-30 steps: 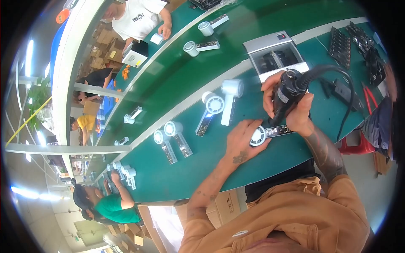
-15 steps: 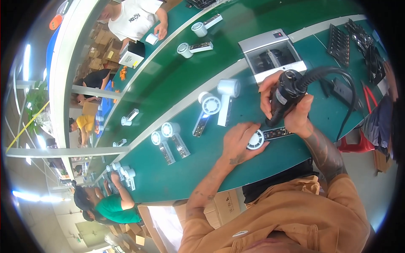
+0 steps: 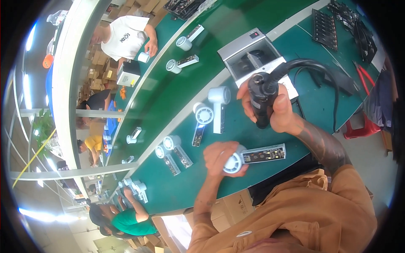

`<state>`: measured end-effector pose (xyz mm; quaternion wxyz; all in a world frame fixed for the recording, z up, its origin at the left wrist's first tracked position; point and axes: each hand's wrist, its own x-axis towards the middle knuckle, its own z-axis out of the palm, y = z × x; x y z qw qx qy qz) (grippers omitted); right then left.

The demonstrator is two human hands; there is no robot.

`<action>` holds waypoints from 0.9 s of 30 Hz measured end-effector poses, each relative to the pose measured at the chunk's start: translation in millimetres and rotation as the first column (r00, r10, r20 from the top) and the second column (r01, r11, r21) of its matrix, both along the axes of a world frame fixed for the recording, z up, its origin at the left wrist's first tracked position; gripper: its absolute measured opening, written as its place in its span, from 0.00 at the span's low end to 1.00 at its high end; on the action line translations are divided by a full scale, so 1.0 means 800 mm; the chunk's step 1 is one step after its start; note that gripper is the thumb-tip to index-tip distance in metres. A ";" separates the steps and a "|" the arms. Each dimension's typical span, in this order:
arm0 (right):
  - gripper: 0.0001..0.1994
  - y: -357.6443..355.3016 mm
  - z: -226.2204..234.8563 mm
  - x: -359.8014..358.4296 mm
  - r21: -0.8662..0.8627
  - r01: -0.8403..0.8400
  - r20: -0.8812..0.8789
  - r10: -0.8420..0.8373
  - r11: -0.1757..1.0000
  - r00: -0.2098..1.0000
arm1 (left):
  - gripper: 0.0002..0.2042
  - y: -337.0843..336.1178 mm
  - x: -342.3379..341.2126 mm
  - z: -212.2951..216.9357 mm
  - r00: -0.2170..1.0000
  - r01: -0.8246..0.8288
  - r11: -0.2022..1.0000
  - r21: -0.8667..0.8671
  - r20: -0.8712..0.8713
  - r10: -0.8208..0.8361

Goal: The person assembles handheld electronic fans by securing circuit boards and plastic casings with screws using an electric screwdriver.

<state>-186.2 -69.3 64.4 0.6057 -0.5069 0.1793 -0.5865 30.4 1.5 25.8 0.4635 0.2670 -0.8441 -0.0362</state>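
Near the lower middle of the frame, the person's left hand [image 3: 220, 157] wraps its fingers around the round white head of a small handheld fan [image 3: 253, 157], pinning it to the green bench [image 3: 295, 114]. The fan's handle, opened so a strip of circuit board shows, runs out to the right of that hand, its long axis nearly level across the picture. Above it and a little to the right, the right hand [image 3: 276, 107] is closed in a fist around a black powered driver [image 3: 261, 99], whose thick black cable [image 3: 316, 69] loops away toward the upper right. The driver's tip points down toward the exposed handle but stays apart from it, so the right hand is the nearer one to the open strip. Behind the driver sits a grey box fixture [image 3: 249, 55]. More white fans [image 3: 213, 107] lie along the bench toward the left, and another worker's hand [image 3: 152, 46] holds a white part at the upper left.
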 end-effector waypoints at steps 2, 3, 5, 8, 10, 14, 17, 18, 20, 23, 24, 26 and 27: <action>0.52 0.000 0.001 -0.002 -0.002 0.010 -0.005 -0.010 1.000 1.000 | 0.23 -0.002 0.007 0.010 0.992 -0.071 0.997 -0.027 -0.102 0.068; 0.52 0.000 0.000 -0.002 -0.001 0.014 -0.016 -0.014 1.000 1.000 | 0.23 -0.004 0.012 0.015 0.993 -0.072 0.997 -0.029 -0.098 0.069; 0.52 0.000 -0.001 -0.002 -0.005 0.022 -0.016 -0.022 1.000 1.000 | 0.23 -0.009 0.024 0.026 0.973 -0.210 0.977 -0.046 -0.109 0.205; 0.52 -0.001 0.000 -0.002 -0.023 0.026 -0.025 -0.026 0.999 0.999 | 0.25 -0.020 0.050 0.043 0.957 -0.289 0.956 -0.056 -0.036 0.287; 0.50 -0.002 -0.001 -0.006 -0.047 0.008 -0.047 -0.010 0.999 0.999 | 0.25 -0.031 0.066 0.055 0.932 -0.359 0.933 -0.004 0.049 0.358; 0.49 -0.002 0.001 -0.005 -0.062 -0.004 -0.022 0.003 0.998 1.000 | 0.22 -0.065 0.088 0.079 0.839 -0.528 0.840 0.123 0.226 0.494; 0.50 -0.003 -0.010 -0.002 -0.043 0.000 0.034 0.002 0.999 0.999 | 0.21 -0.099 0.107 0.067 0.793 -0.600 0.736 0.313 0.113 0.598; 0.42 -0.005 -0.019 -0.006 -0.080 -0.024 0.144 0.035 0.996 0.989 | 0.19 -0.110 0.104 0.065 0.778 -0.607 0.697 0.382 0.106 0.619; 0.45 -0.002 -0.023 -0.010 -0.038 0.030 0.145 -0.024 0.999 0.989 | 0.20 -0.135 0.109 0.060 0.743 -0.646 0.633 0.426 0.162 0.649; 0.49 -0.001 -0.025 -0.020 0.005 0.085 0.145 -0.085 0.996 0.986 | 0.24 -0.169 0.132 0.033 0.687 -0.713 0.536 0.453 0.295 0.664; 0.49 0.000 -0.025 -0.021 0.010 0.093 0.144 -0.093 0.996 0.985 | 0.25 -0.179 0.139 0.021 0.644 -0.765 0.535 0.358 0.416 0.642; 0.49 0.002 -0.021 -0.018 0.012 0.111 0.152 -0.111 0.994 0.982 | 0.29 -0.191 0.170 0.001 0.526 -0.842 0.468 0.268 0.600 0.603; 0.48 0.001 -0.022 -0.018 -0.009 0.086 0.169 -0.083 0.996 0.982 | 0.29 -0.196 0.172 -0.003 0.535 -0.834 0.482 0.269 0.604 0.590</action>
